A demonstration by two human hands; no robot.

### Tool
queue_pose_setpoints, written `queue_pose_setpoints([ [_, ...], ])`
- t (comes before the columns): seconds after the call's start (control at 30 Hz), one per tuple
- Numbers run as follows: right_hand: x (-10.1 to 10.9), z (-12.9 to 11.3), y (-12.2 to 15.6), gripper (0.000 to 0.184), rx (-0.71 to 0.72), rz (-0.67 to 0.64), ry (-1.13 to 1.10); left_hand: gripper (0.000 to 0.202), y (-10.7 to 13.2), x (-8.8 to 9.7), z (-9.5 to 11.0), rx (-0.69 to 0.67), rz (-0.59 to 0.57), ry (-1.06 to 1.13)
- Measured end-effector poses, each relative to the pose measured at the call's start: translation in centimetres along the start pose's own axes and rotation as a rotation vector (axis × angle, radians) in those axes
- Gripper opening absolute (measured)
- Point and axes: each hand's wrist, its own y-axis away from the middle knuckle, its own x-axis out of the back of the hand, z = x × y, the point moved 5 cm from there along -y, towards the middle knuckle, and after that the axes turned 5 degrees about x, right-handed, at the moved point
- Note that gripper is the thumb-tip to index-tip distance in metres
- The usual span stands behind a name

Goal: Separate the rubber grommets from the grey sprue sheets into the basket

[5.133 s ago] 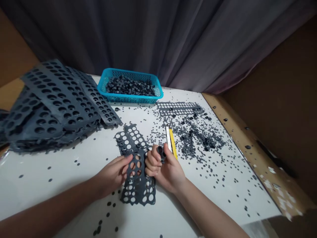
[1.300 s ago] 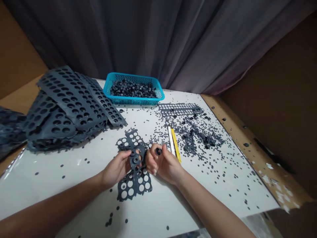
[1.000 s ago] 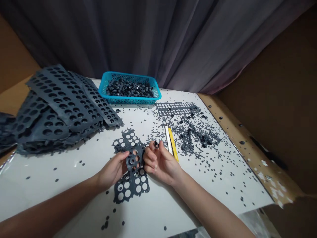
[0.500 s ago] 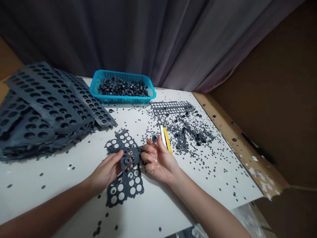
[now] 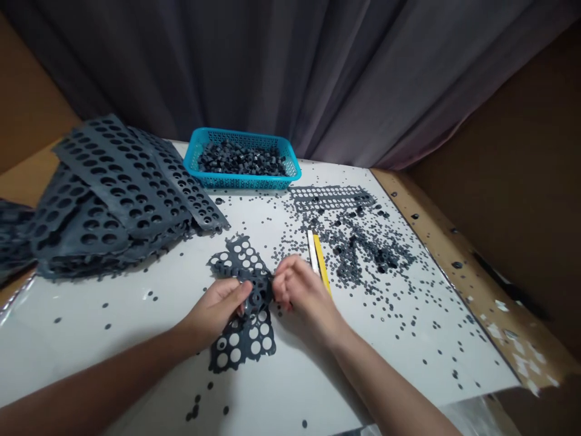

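My left hand is closed on a small dark grey rubber sheet with moulded rings, thumb on top. At that sheet's right edge is my right hand, its fingers curled together and slightly blurred. What it pinches, if anything, is too hidden to make out. Beneath the held piece, perforated rubber sheets with rows of round holes lie crosswise on the white tabletop. Right beside my right hand lie a yellow strip and a white strip.
A blue basket full of small dark rubber parts stands at the back. Stacked moulded rubber sheets fill the left. Small dark discs are scattered over the right side, below another perforated sheet. A grey curtain hangs behind.
My right hand has turned from palm-up to knuckles-up, its fingers closing at the held sheet's edge. My left hand keeps its hold. The whole view has shifted, with things appearing farther right.
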Motion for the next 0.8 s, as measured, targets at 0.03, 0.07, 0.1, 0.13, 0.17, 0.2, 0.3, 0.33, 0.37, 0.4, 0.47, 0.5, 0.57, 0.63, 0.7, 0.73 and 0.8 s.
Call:
queue_pose_setpoints([
  [0.03, -0.9, 0.2, 0.3, 0.030, 0.036, -0.059, 0.218, 0.043, 0.2, -0.2, 0.5, -0.045, -0.010, -0.067],
  [0.07, -1.6, 0.3, 0.5, 0.031, 0.067, -0.097, 0.417, 0.043, 0.4, -0.5, 0.9, -0.086, -0.027, -0.122],
  [0.1, -2.0, 0.4, 0.7, 0.032, 0.092, -0.117, 0.582, 0.042, 0.6, -0.8, 1.3, -0.116, -0.044, -0.163],
  [0.13, -2.2, 0.5, 0.8, 0.033, 0.112, -0.129, 0.705, 0.040, 0.7, -1.0, 1.6, -0.136, -0.050, -0.192],
  [0.17, -2.3, 0.5, 0.8, 0.034, 0.123, -0.141, 0.790, 0.039, 0.9, -1.1, 1.8, -0.145, -0.046, -0.213],
  [0.2, -2.4, 0.5, 0.8, 0.035, 0.124, -0.165, 0.839, 0.039, 1.0, -1.1, 1.8, -0.142, -0.034, -0.227],
  [0.3, -2.6, 0.5, 0.6, 0.038, 0.091, -0.231, 0.803, 0.041, 1.1, -1.1, 1.3, -0.077, -0.023, -0.167],
  [0.33, -2.6, 0.5, 0.6, 0.039, 0.077, -0.235, 0.758, 0.041, 1.1, -1.0, 1.2, -0.059, -0.015, -0.120],
  [0.37, -2.7, 0.5, 0.6, 0.040, 0.066, -0.236, 0.713, 0.042, 1.0, -1.0, 1.1, -0.046, -0.001, -0.075],
  [0.4, -2.8, 0.6, 0.6, 0.041, 0.059, -0.241, 0.674, 0.043, 0.9, -0.9, 1.1, -0.036, 0.021, -0.045],
  [0.47, -3.0, 0.8, 0.6, 0.040, 0.057, -0.260, 0.619, 0.048, 0.6, -1.0, 1.1, -0.006, 0.028, -0.075],
  [0.5, -3.0, 1.0, 0.6, 0.039, 0.054, -0.271, 0.591, 0.051, 0.4, -1.1, 1.1, 0.024, 0.003, -0.115],
  [0.57, -2.9, 1.6, 0.5, 0.038, 0.025, -0.266, 0.480, 0.054, -0.1, -1.4, 1.0, 0.105, -0.079, -0.161],
  [0.63, -2.8, 2.4, 0.2, 0.040, -0.051, -0.241, 0.258, 0.054, -0.5, -1.5, 0.8, 0.176, -0.156, -0.090],
  [0.7, -2.7, 3.3, 0.0, 0.041, -0.150, -0.202, -0.025, 0.048, -0.6, -1.5, 0.7, 0.235, -0.218, 0.084],
  [0.73, -2.7, 3.7, -0.2, 0.041, -0.194, -0.180, -0.158, 0.044, -0.5, -1.6, 0.7, 0.257, -0.255, 0.177],
  [0.8, -2.8, 4.3, -0.3, 0.041, -0.255, -0.148, -0.371, 0.034, -0.3, -1.8, 0.9, 0.276, -0.303, 0.320],
])
